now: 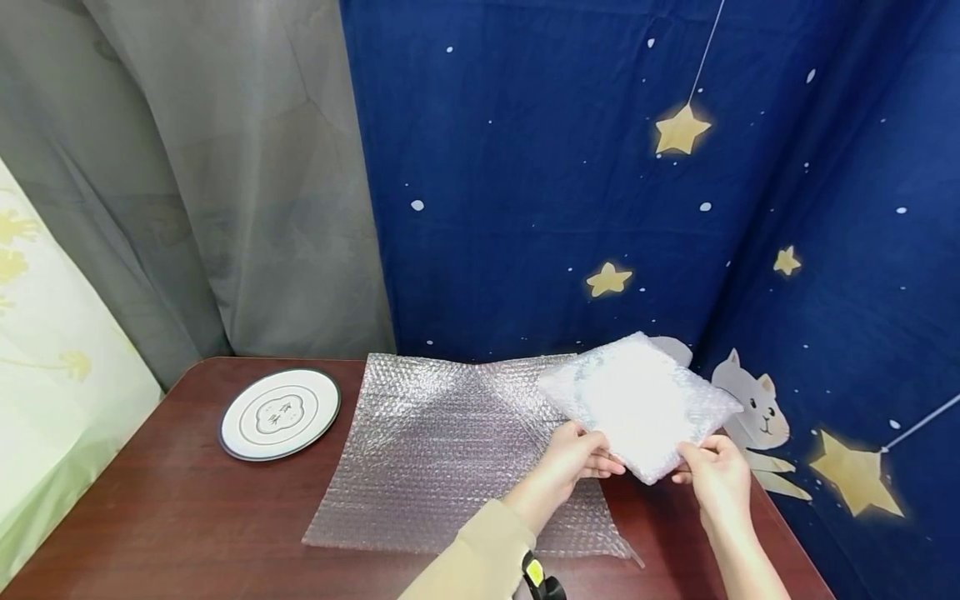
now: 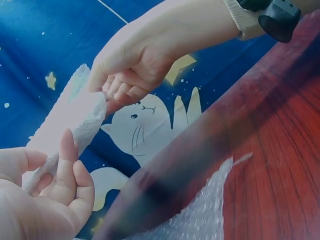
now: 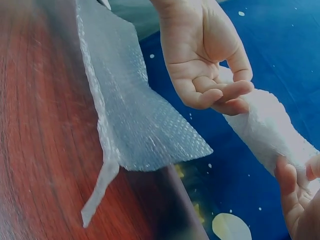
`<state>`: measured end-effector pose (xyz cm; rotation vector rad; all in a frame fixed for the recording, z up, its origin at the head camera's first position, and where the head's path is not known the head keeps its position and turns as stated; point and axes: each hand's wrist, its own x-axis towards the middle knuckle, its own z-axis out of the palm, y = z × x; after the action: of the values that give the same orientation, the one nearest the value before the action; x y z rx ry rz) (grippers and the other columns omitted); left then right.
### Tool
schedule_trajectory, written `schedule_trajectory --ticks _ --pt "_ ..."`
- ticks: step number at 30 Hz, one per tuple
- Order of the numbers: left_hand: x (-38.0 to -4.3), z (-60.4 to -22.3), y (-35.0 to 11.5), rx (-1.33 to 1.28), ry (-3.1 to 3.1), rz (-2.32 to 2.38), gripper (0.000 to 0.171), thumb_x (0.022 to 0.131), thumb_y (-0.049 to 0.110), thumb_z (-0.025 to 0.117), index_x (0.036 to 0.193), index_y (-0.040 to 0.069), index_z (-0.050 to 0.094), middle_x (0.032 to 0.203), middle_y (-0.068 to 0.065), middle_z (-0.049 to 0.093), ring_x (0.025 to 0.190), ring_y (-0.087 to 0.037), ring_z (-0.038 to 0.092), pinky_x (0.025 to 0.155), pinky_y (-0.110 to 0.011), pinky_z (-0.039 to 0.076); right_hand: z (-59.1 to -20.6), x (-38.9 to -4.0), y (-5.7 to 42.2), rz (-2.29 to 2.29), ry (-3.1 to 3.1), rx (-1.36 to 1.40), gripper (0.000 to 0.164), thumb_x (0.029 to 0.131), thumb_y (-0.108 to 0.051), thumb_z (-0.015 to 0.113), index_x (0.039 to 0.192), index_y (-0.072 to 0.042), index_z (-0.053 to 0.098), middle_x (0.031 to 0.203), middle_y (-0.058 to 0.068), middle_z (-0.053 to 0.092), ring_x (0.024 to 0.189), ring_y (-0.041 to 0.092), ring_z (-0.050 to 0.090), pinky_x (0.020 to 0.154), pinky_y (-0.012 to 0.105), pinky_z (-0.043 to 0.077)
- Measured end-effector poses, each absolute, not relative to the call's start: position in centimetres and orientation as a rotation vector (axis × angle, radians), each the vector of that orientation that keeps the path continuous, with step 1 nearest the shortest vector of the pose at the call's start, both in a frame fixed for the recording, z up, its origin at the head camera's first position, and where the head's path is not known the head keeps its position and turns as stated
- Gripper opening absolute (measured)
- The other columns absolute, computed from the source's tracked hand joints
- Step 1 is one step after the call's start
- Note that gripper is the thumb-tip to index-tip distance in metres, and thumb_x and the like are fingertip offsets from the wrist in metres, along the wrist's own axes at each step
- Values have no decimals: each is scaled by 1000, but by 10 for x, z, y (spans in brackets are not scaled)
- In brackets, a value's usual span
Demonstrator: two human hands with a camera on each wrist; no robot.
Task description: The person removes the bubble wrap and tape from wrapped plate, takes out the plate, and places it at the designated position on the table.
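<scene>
A bubble-wrapped packet (image 1: 637, 404), glaring white in the middle with pointed corners, is held up over the right end of the table. My left hand (image 1: 577, 457) pinches its lower left edge between thumb and fingers. At the lower right edge, my right hand (image 1: 716, 479) grips it the same way. Both wrist views show the packet (image 2: 75, 112) tilted between the hands; what it wraps is hidden. Beneath and to the left, a large sheet of bubble wrap (image 1: 450, 450) lies spread on the table, with a loose strip (image 3: 100, 192) at one corner.
On the left of the dark red wooden table (image 1: 172, 500) lies a white plate (image 1: 318, 417) with a dark rim and a printed emblem. A grey curtain (image 1: 247, 167) and a blue starry curtain (image 1: 510, 167) hang behind the table. The blue one continues along the right side.
</scene>
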<state>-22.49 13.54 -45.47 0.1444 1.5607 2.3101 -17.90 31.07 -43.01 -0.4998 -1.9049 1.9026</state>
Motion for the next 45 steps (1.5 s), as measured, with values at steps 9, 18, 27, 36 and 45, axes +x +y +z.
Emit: schedule_trajectory --ticks 9,18,27,36,45 --pt "-223 -451 114 132 1636 2293 9 76 2 55 84 1 50 64 -16 65 61 -27 69 55 -28 56 -430 -179 291 1940 -1883 -431 24 86 13 56 84 1 35 57 -1 59 44 13 56 39 23 49" --pt "-222 -450 90 111 1707 2275 9 76 1 54 84 0 50 64 -19 65 56 -22 68 52 -26 55 -436 -182 268 1974 -1867 -431 25 86 13 55 83 0 34 57 0 58 43 14 56 39 23 49" --pt "-219 -449 63 116 1778 2250 8 78 3 54 84 0 49 68 -21 66 58 -23 68 55 -29 56 -440 -186 246 1983 -1894 -386 25 84 12 55 81 -1 35 56 -1 58 43 14 56 40 24 49" --pt "-215 -453 35 113 1810 2226 9 79 3 52 85 3 44 76 -30 66 55 -20 67 53 -28 55 -447 -191 222 1995 -1950 -393 25 83 11 55 79 -3 34 55 1 56 45 14 56 40 24 49" --pt "-212 -459 8 102 1799 2230 11 81 3 52 88 2 44 77 -29 66 55 -16 66 53 -26 55 -453 -194 200 2032 -1995 -347 26 82 10 57 79 -4 35 57 3 57 48 17 57 40 25 50"
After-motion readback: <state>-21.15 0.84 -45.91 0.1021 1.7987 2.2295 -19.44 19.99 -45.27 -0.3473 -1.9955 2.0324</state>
